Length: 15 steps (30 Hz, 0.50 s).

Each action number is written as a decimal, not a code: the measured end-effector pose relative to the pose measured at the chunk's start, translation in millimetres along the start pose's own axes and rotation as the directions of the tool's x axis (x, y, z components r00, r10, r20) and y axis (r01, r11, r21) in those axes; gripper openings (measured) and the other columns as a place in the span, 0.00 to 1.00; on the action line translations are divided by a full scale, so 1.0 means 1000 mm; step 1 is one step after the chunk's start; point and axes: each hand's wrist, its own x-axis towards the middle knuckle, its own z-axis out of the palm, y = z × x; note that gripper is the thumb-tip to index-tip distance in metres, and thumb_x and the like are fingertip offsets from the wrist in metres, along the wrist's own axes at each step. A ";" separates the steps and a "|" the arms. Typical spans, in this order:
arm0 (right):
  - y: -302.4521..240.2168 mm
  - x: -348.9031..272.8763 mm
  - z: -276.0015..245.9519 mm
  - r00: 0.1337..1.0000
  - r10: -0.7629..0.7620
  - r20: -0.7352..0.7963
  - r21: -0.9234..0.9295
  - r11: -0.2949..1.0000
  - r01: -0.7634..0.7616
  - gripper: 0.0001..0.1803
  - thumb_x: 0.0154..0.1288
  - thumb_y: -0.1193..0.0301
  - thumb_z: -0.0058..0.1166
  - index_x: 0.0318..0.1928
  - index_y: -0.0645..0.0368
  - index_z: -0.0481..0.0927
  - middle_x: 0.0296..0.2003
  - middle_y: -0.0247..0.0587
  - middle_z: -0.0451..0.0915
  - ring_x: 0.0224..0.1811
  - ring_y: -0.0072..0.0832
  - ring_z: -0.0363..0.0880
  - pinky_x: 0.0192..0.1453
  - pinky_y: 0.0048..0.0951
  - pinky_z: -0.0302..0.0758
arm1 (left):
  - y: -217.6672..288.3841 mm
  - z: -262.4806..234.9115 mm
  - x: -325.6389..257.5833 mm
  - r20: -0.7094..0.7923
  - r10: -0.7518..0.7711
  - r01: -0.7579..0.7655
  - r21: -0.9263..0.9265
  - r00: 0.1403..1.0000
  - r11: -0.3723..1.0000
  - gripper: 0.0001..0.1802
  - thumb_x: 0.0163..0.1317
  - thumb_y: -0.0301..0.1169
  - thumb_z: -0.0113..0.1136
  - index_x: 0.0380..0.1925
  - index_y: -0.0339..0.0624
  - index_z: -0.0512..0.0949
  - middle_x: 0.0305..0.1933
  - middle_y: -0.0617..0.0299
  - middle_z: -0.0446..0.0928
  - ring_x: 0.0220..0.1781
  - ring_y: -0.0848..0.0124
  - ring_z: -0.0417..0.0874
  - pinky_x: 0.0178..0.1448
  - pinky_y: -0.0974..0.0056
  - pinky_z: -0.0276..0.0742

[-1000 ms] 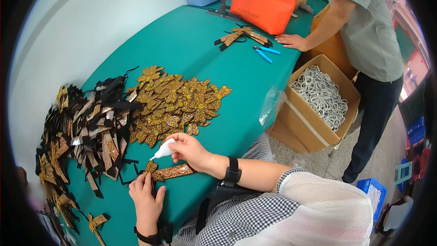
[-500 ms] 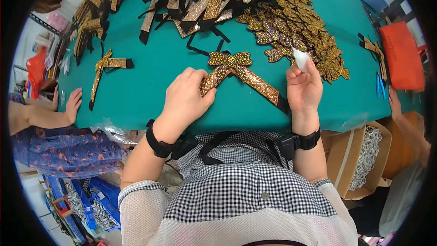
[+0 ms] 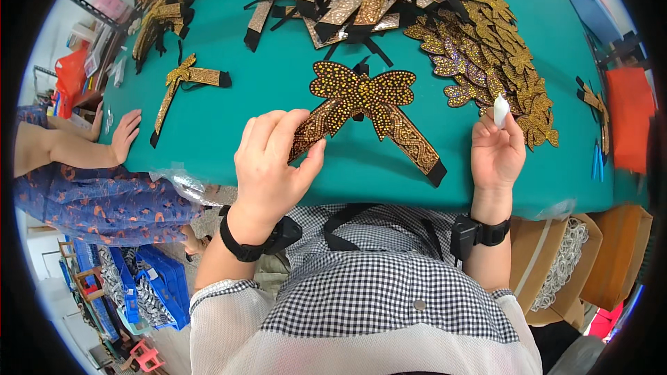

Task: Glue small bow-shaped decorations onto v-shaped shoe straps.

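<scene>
Left of centre, my left hand (image 3: 272,163) grips the left arm of a V-shaped strap (image 3: 411,142) between thumb and fingers. That strap is brown with gold studs and has a black end. At its peak sits a bow-shaped patch (image 3: 363,92), dark and dotted with gold studs. My right hand (image 3: 497,153), palm turned up at the right, pinches a small white pointed bottle or tube (image 3: 501,111); most of it is hidden by the fingers. It is apart from the bow, near the patch pile.
Bow-shaped patches (image 3: 521,62) lie heaped at the back right, studded straps (image 3: 340,10) at the back. A bow-topped strap (image 3: 170,94) lies left, near another person's hand (image 3: 126,135). Blue tweezers-like tools (image 3: 597,161) and a red bag (image 3: 631,119) are on the right.
My left hand has raised the strap with its bow toward me, so it looks larger. My right hand still pinches the white item. The whole view has shifted a little.
</scene>
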 end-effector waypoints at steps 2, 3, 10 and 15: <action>0.000 0.001 0.001 1.000 0.008 -0.001 -0.011 1.000 -0.008 0.12 0.63 0.73 0.40 0.44 0.68 0.66 0.30 0.40 0.69 0.28 0.23 0.63 0.32 0.23 0.63 | -0.001 -0.003 0.000 0.023 -0.030 0.030 0.001 0.999 1.000 0.20 0.38 0.24 0.65 0.36 0.37 0.73 0.35 0.56 0.73 0.36 0.62 0.74 0.38 0.64 0.72; 0.000 0.000 0.001 1.000 0.009 -0.006 -0.024 1.000 -0.009 0.12 0.63 0.73 0.40 0.44 0.68 0.66 0.30 0.40 0.69 0.28 0.23 0.63 0.32 0.23 0.63 | -0.002 -0.004 0.000 0.021 -0.027 0.028 -0.004 0.999 1.000 0.21 0.38 0.24 0.65 0.36 0.37 0.74 0.35 0.56 0.73 0.36 0.62 0.74 0.38 0.64 0.72; -0.001 0.003 -0.004 0.999 0.040 0.002 -0.057 0.998 -0.039 0.12 0.61 0.72 0.43 0.45 0.63 0.68 0.32 0.38 0.71 0.29 0.23 0.64 0.33 0.24 0.63 | -0.007 -0.008 -0.002 -0.005 0.000 0.000 -0.031 1.000 1.000 0.21 0.38 0.26 0.64 0.37 0.39 0.73 0.33 0.58 0.72 0.31 0.63 0.72 0.33 0.64 0.70; -0.001 0.004 -0.005 0.998 0.058 0.020 -0.047 0.997 -0.057 0.13 0.62 0.72 0.42 0.45 0.64 0.68 0.32 0.39 0.72 0.29 0.24 0.64 0.33 0.24 0.64 | -0.008 -0.010 -0.002 0.007 -0.011 0.011 -0.048 1.000 0.999 0.20 0.38 0.27 0.64 0.36 0.39 0.74 0.32 0.58 0.71 0.30 0.64 0.72 0.33 0.64 0.70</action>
